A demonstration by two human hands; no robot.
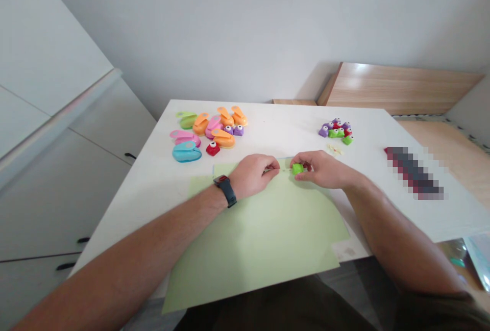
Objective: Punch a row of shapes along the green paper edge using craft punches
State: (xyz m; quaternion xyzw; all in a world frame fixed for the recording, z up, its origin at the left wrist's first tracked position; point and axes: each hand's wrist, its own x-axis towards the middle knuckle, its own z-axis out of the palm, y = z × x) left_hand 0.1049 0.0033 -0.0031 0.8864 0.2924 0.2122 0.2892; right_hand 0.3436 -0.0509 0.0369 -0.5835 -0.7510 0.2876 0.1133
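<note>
My right hand [319,169] grips a small green craft punch [297,169] between thumb and fingers, at the far edge of a pale green sheet of paper [268,239]. Just to its left, my left hand [255,174] is closed in a pinch on the paper's far edge, and a dark watch sits on that wrist. A thin pale line of the edge shows between the two hands. The sheet lies over the table's front, its near edge hanging past it. Whether the punch's slot is around the paper is too small to tell.
On the white table [145,188], several large lever punches [187,151] and a red small punch [213,148] stand back left. Several small punches [337,129] cluster back right, with pale paper cut-outs [335,150] before them. A blurred dark object [413,173] lies right.
</note>
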